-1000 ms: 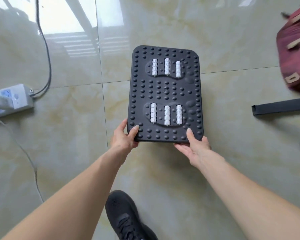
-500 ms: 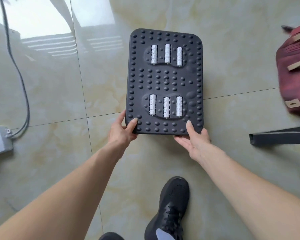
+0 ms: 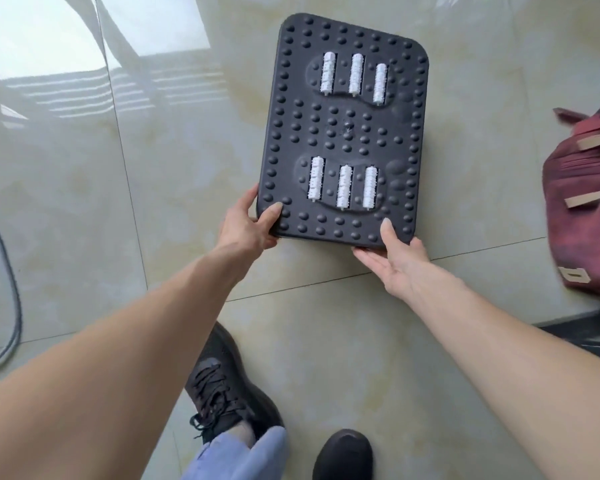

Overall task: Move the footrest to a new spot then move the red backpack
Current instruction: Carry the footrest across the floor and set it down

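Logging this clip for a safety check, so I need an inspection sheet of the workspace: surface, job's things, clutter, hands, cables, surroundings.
Surface: glossy beige tiled floor, window glare at upper left.
Job's things: black footrest with white rollers, held by its near edge; whether it touches the floor cannot be told. Red backpack lies on the floor at the right, untouched.
Clutter: dark flat object at the right edge, below the backpack; what it is cannot be told.
Hands: left hand grips the near left corner; right hand grips the near right edge, thumb on top.
Cables: dark cable runs along the floor at the left edge.
Surroundings: the person's two black shoes below the arms.
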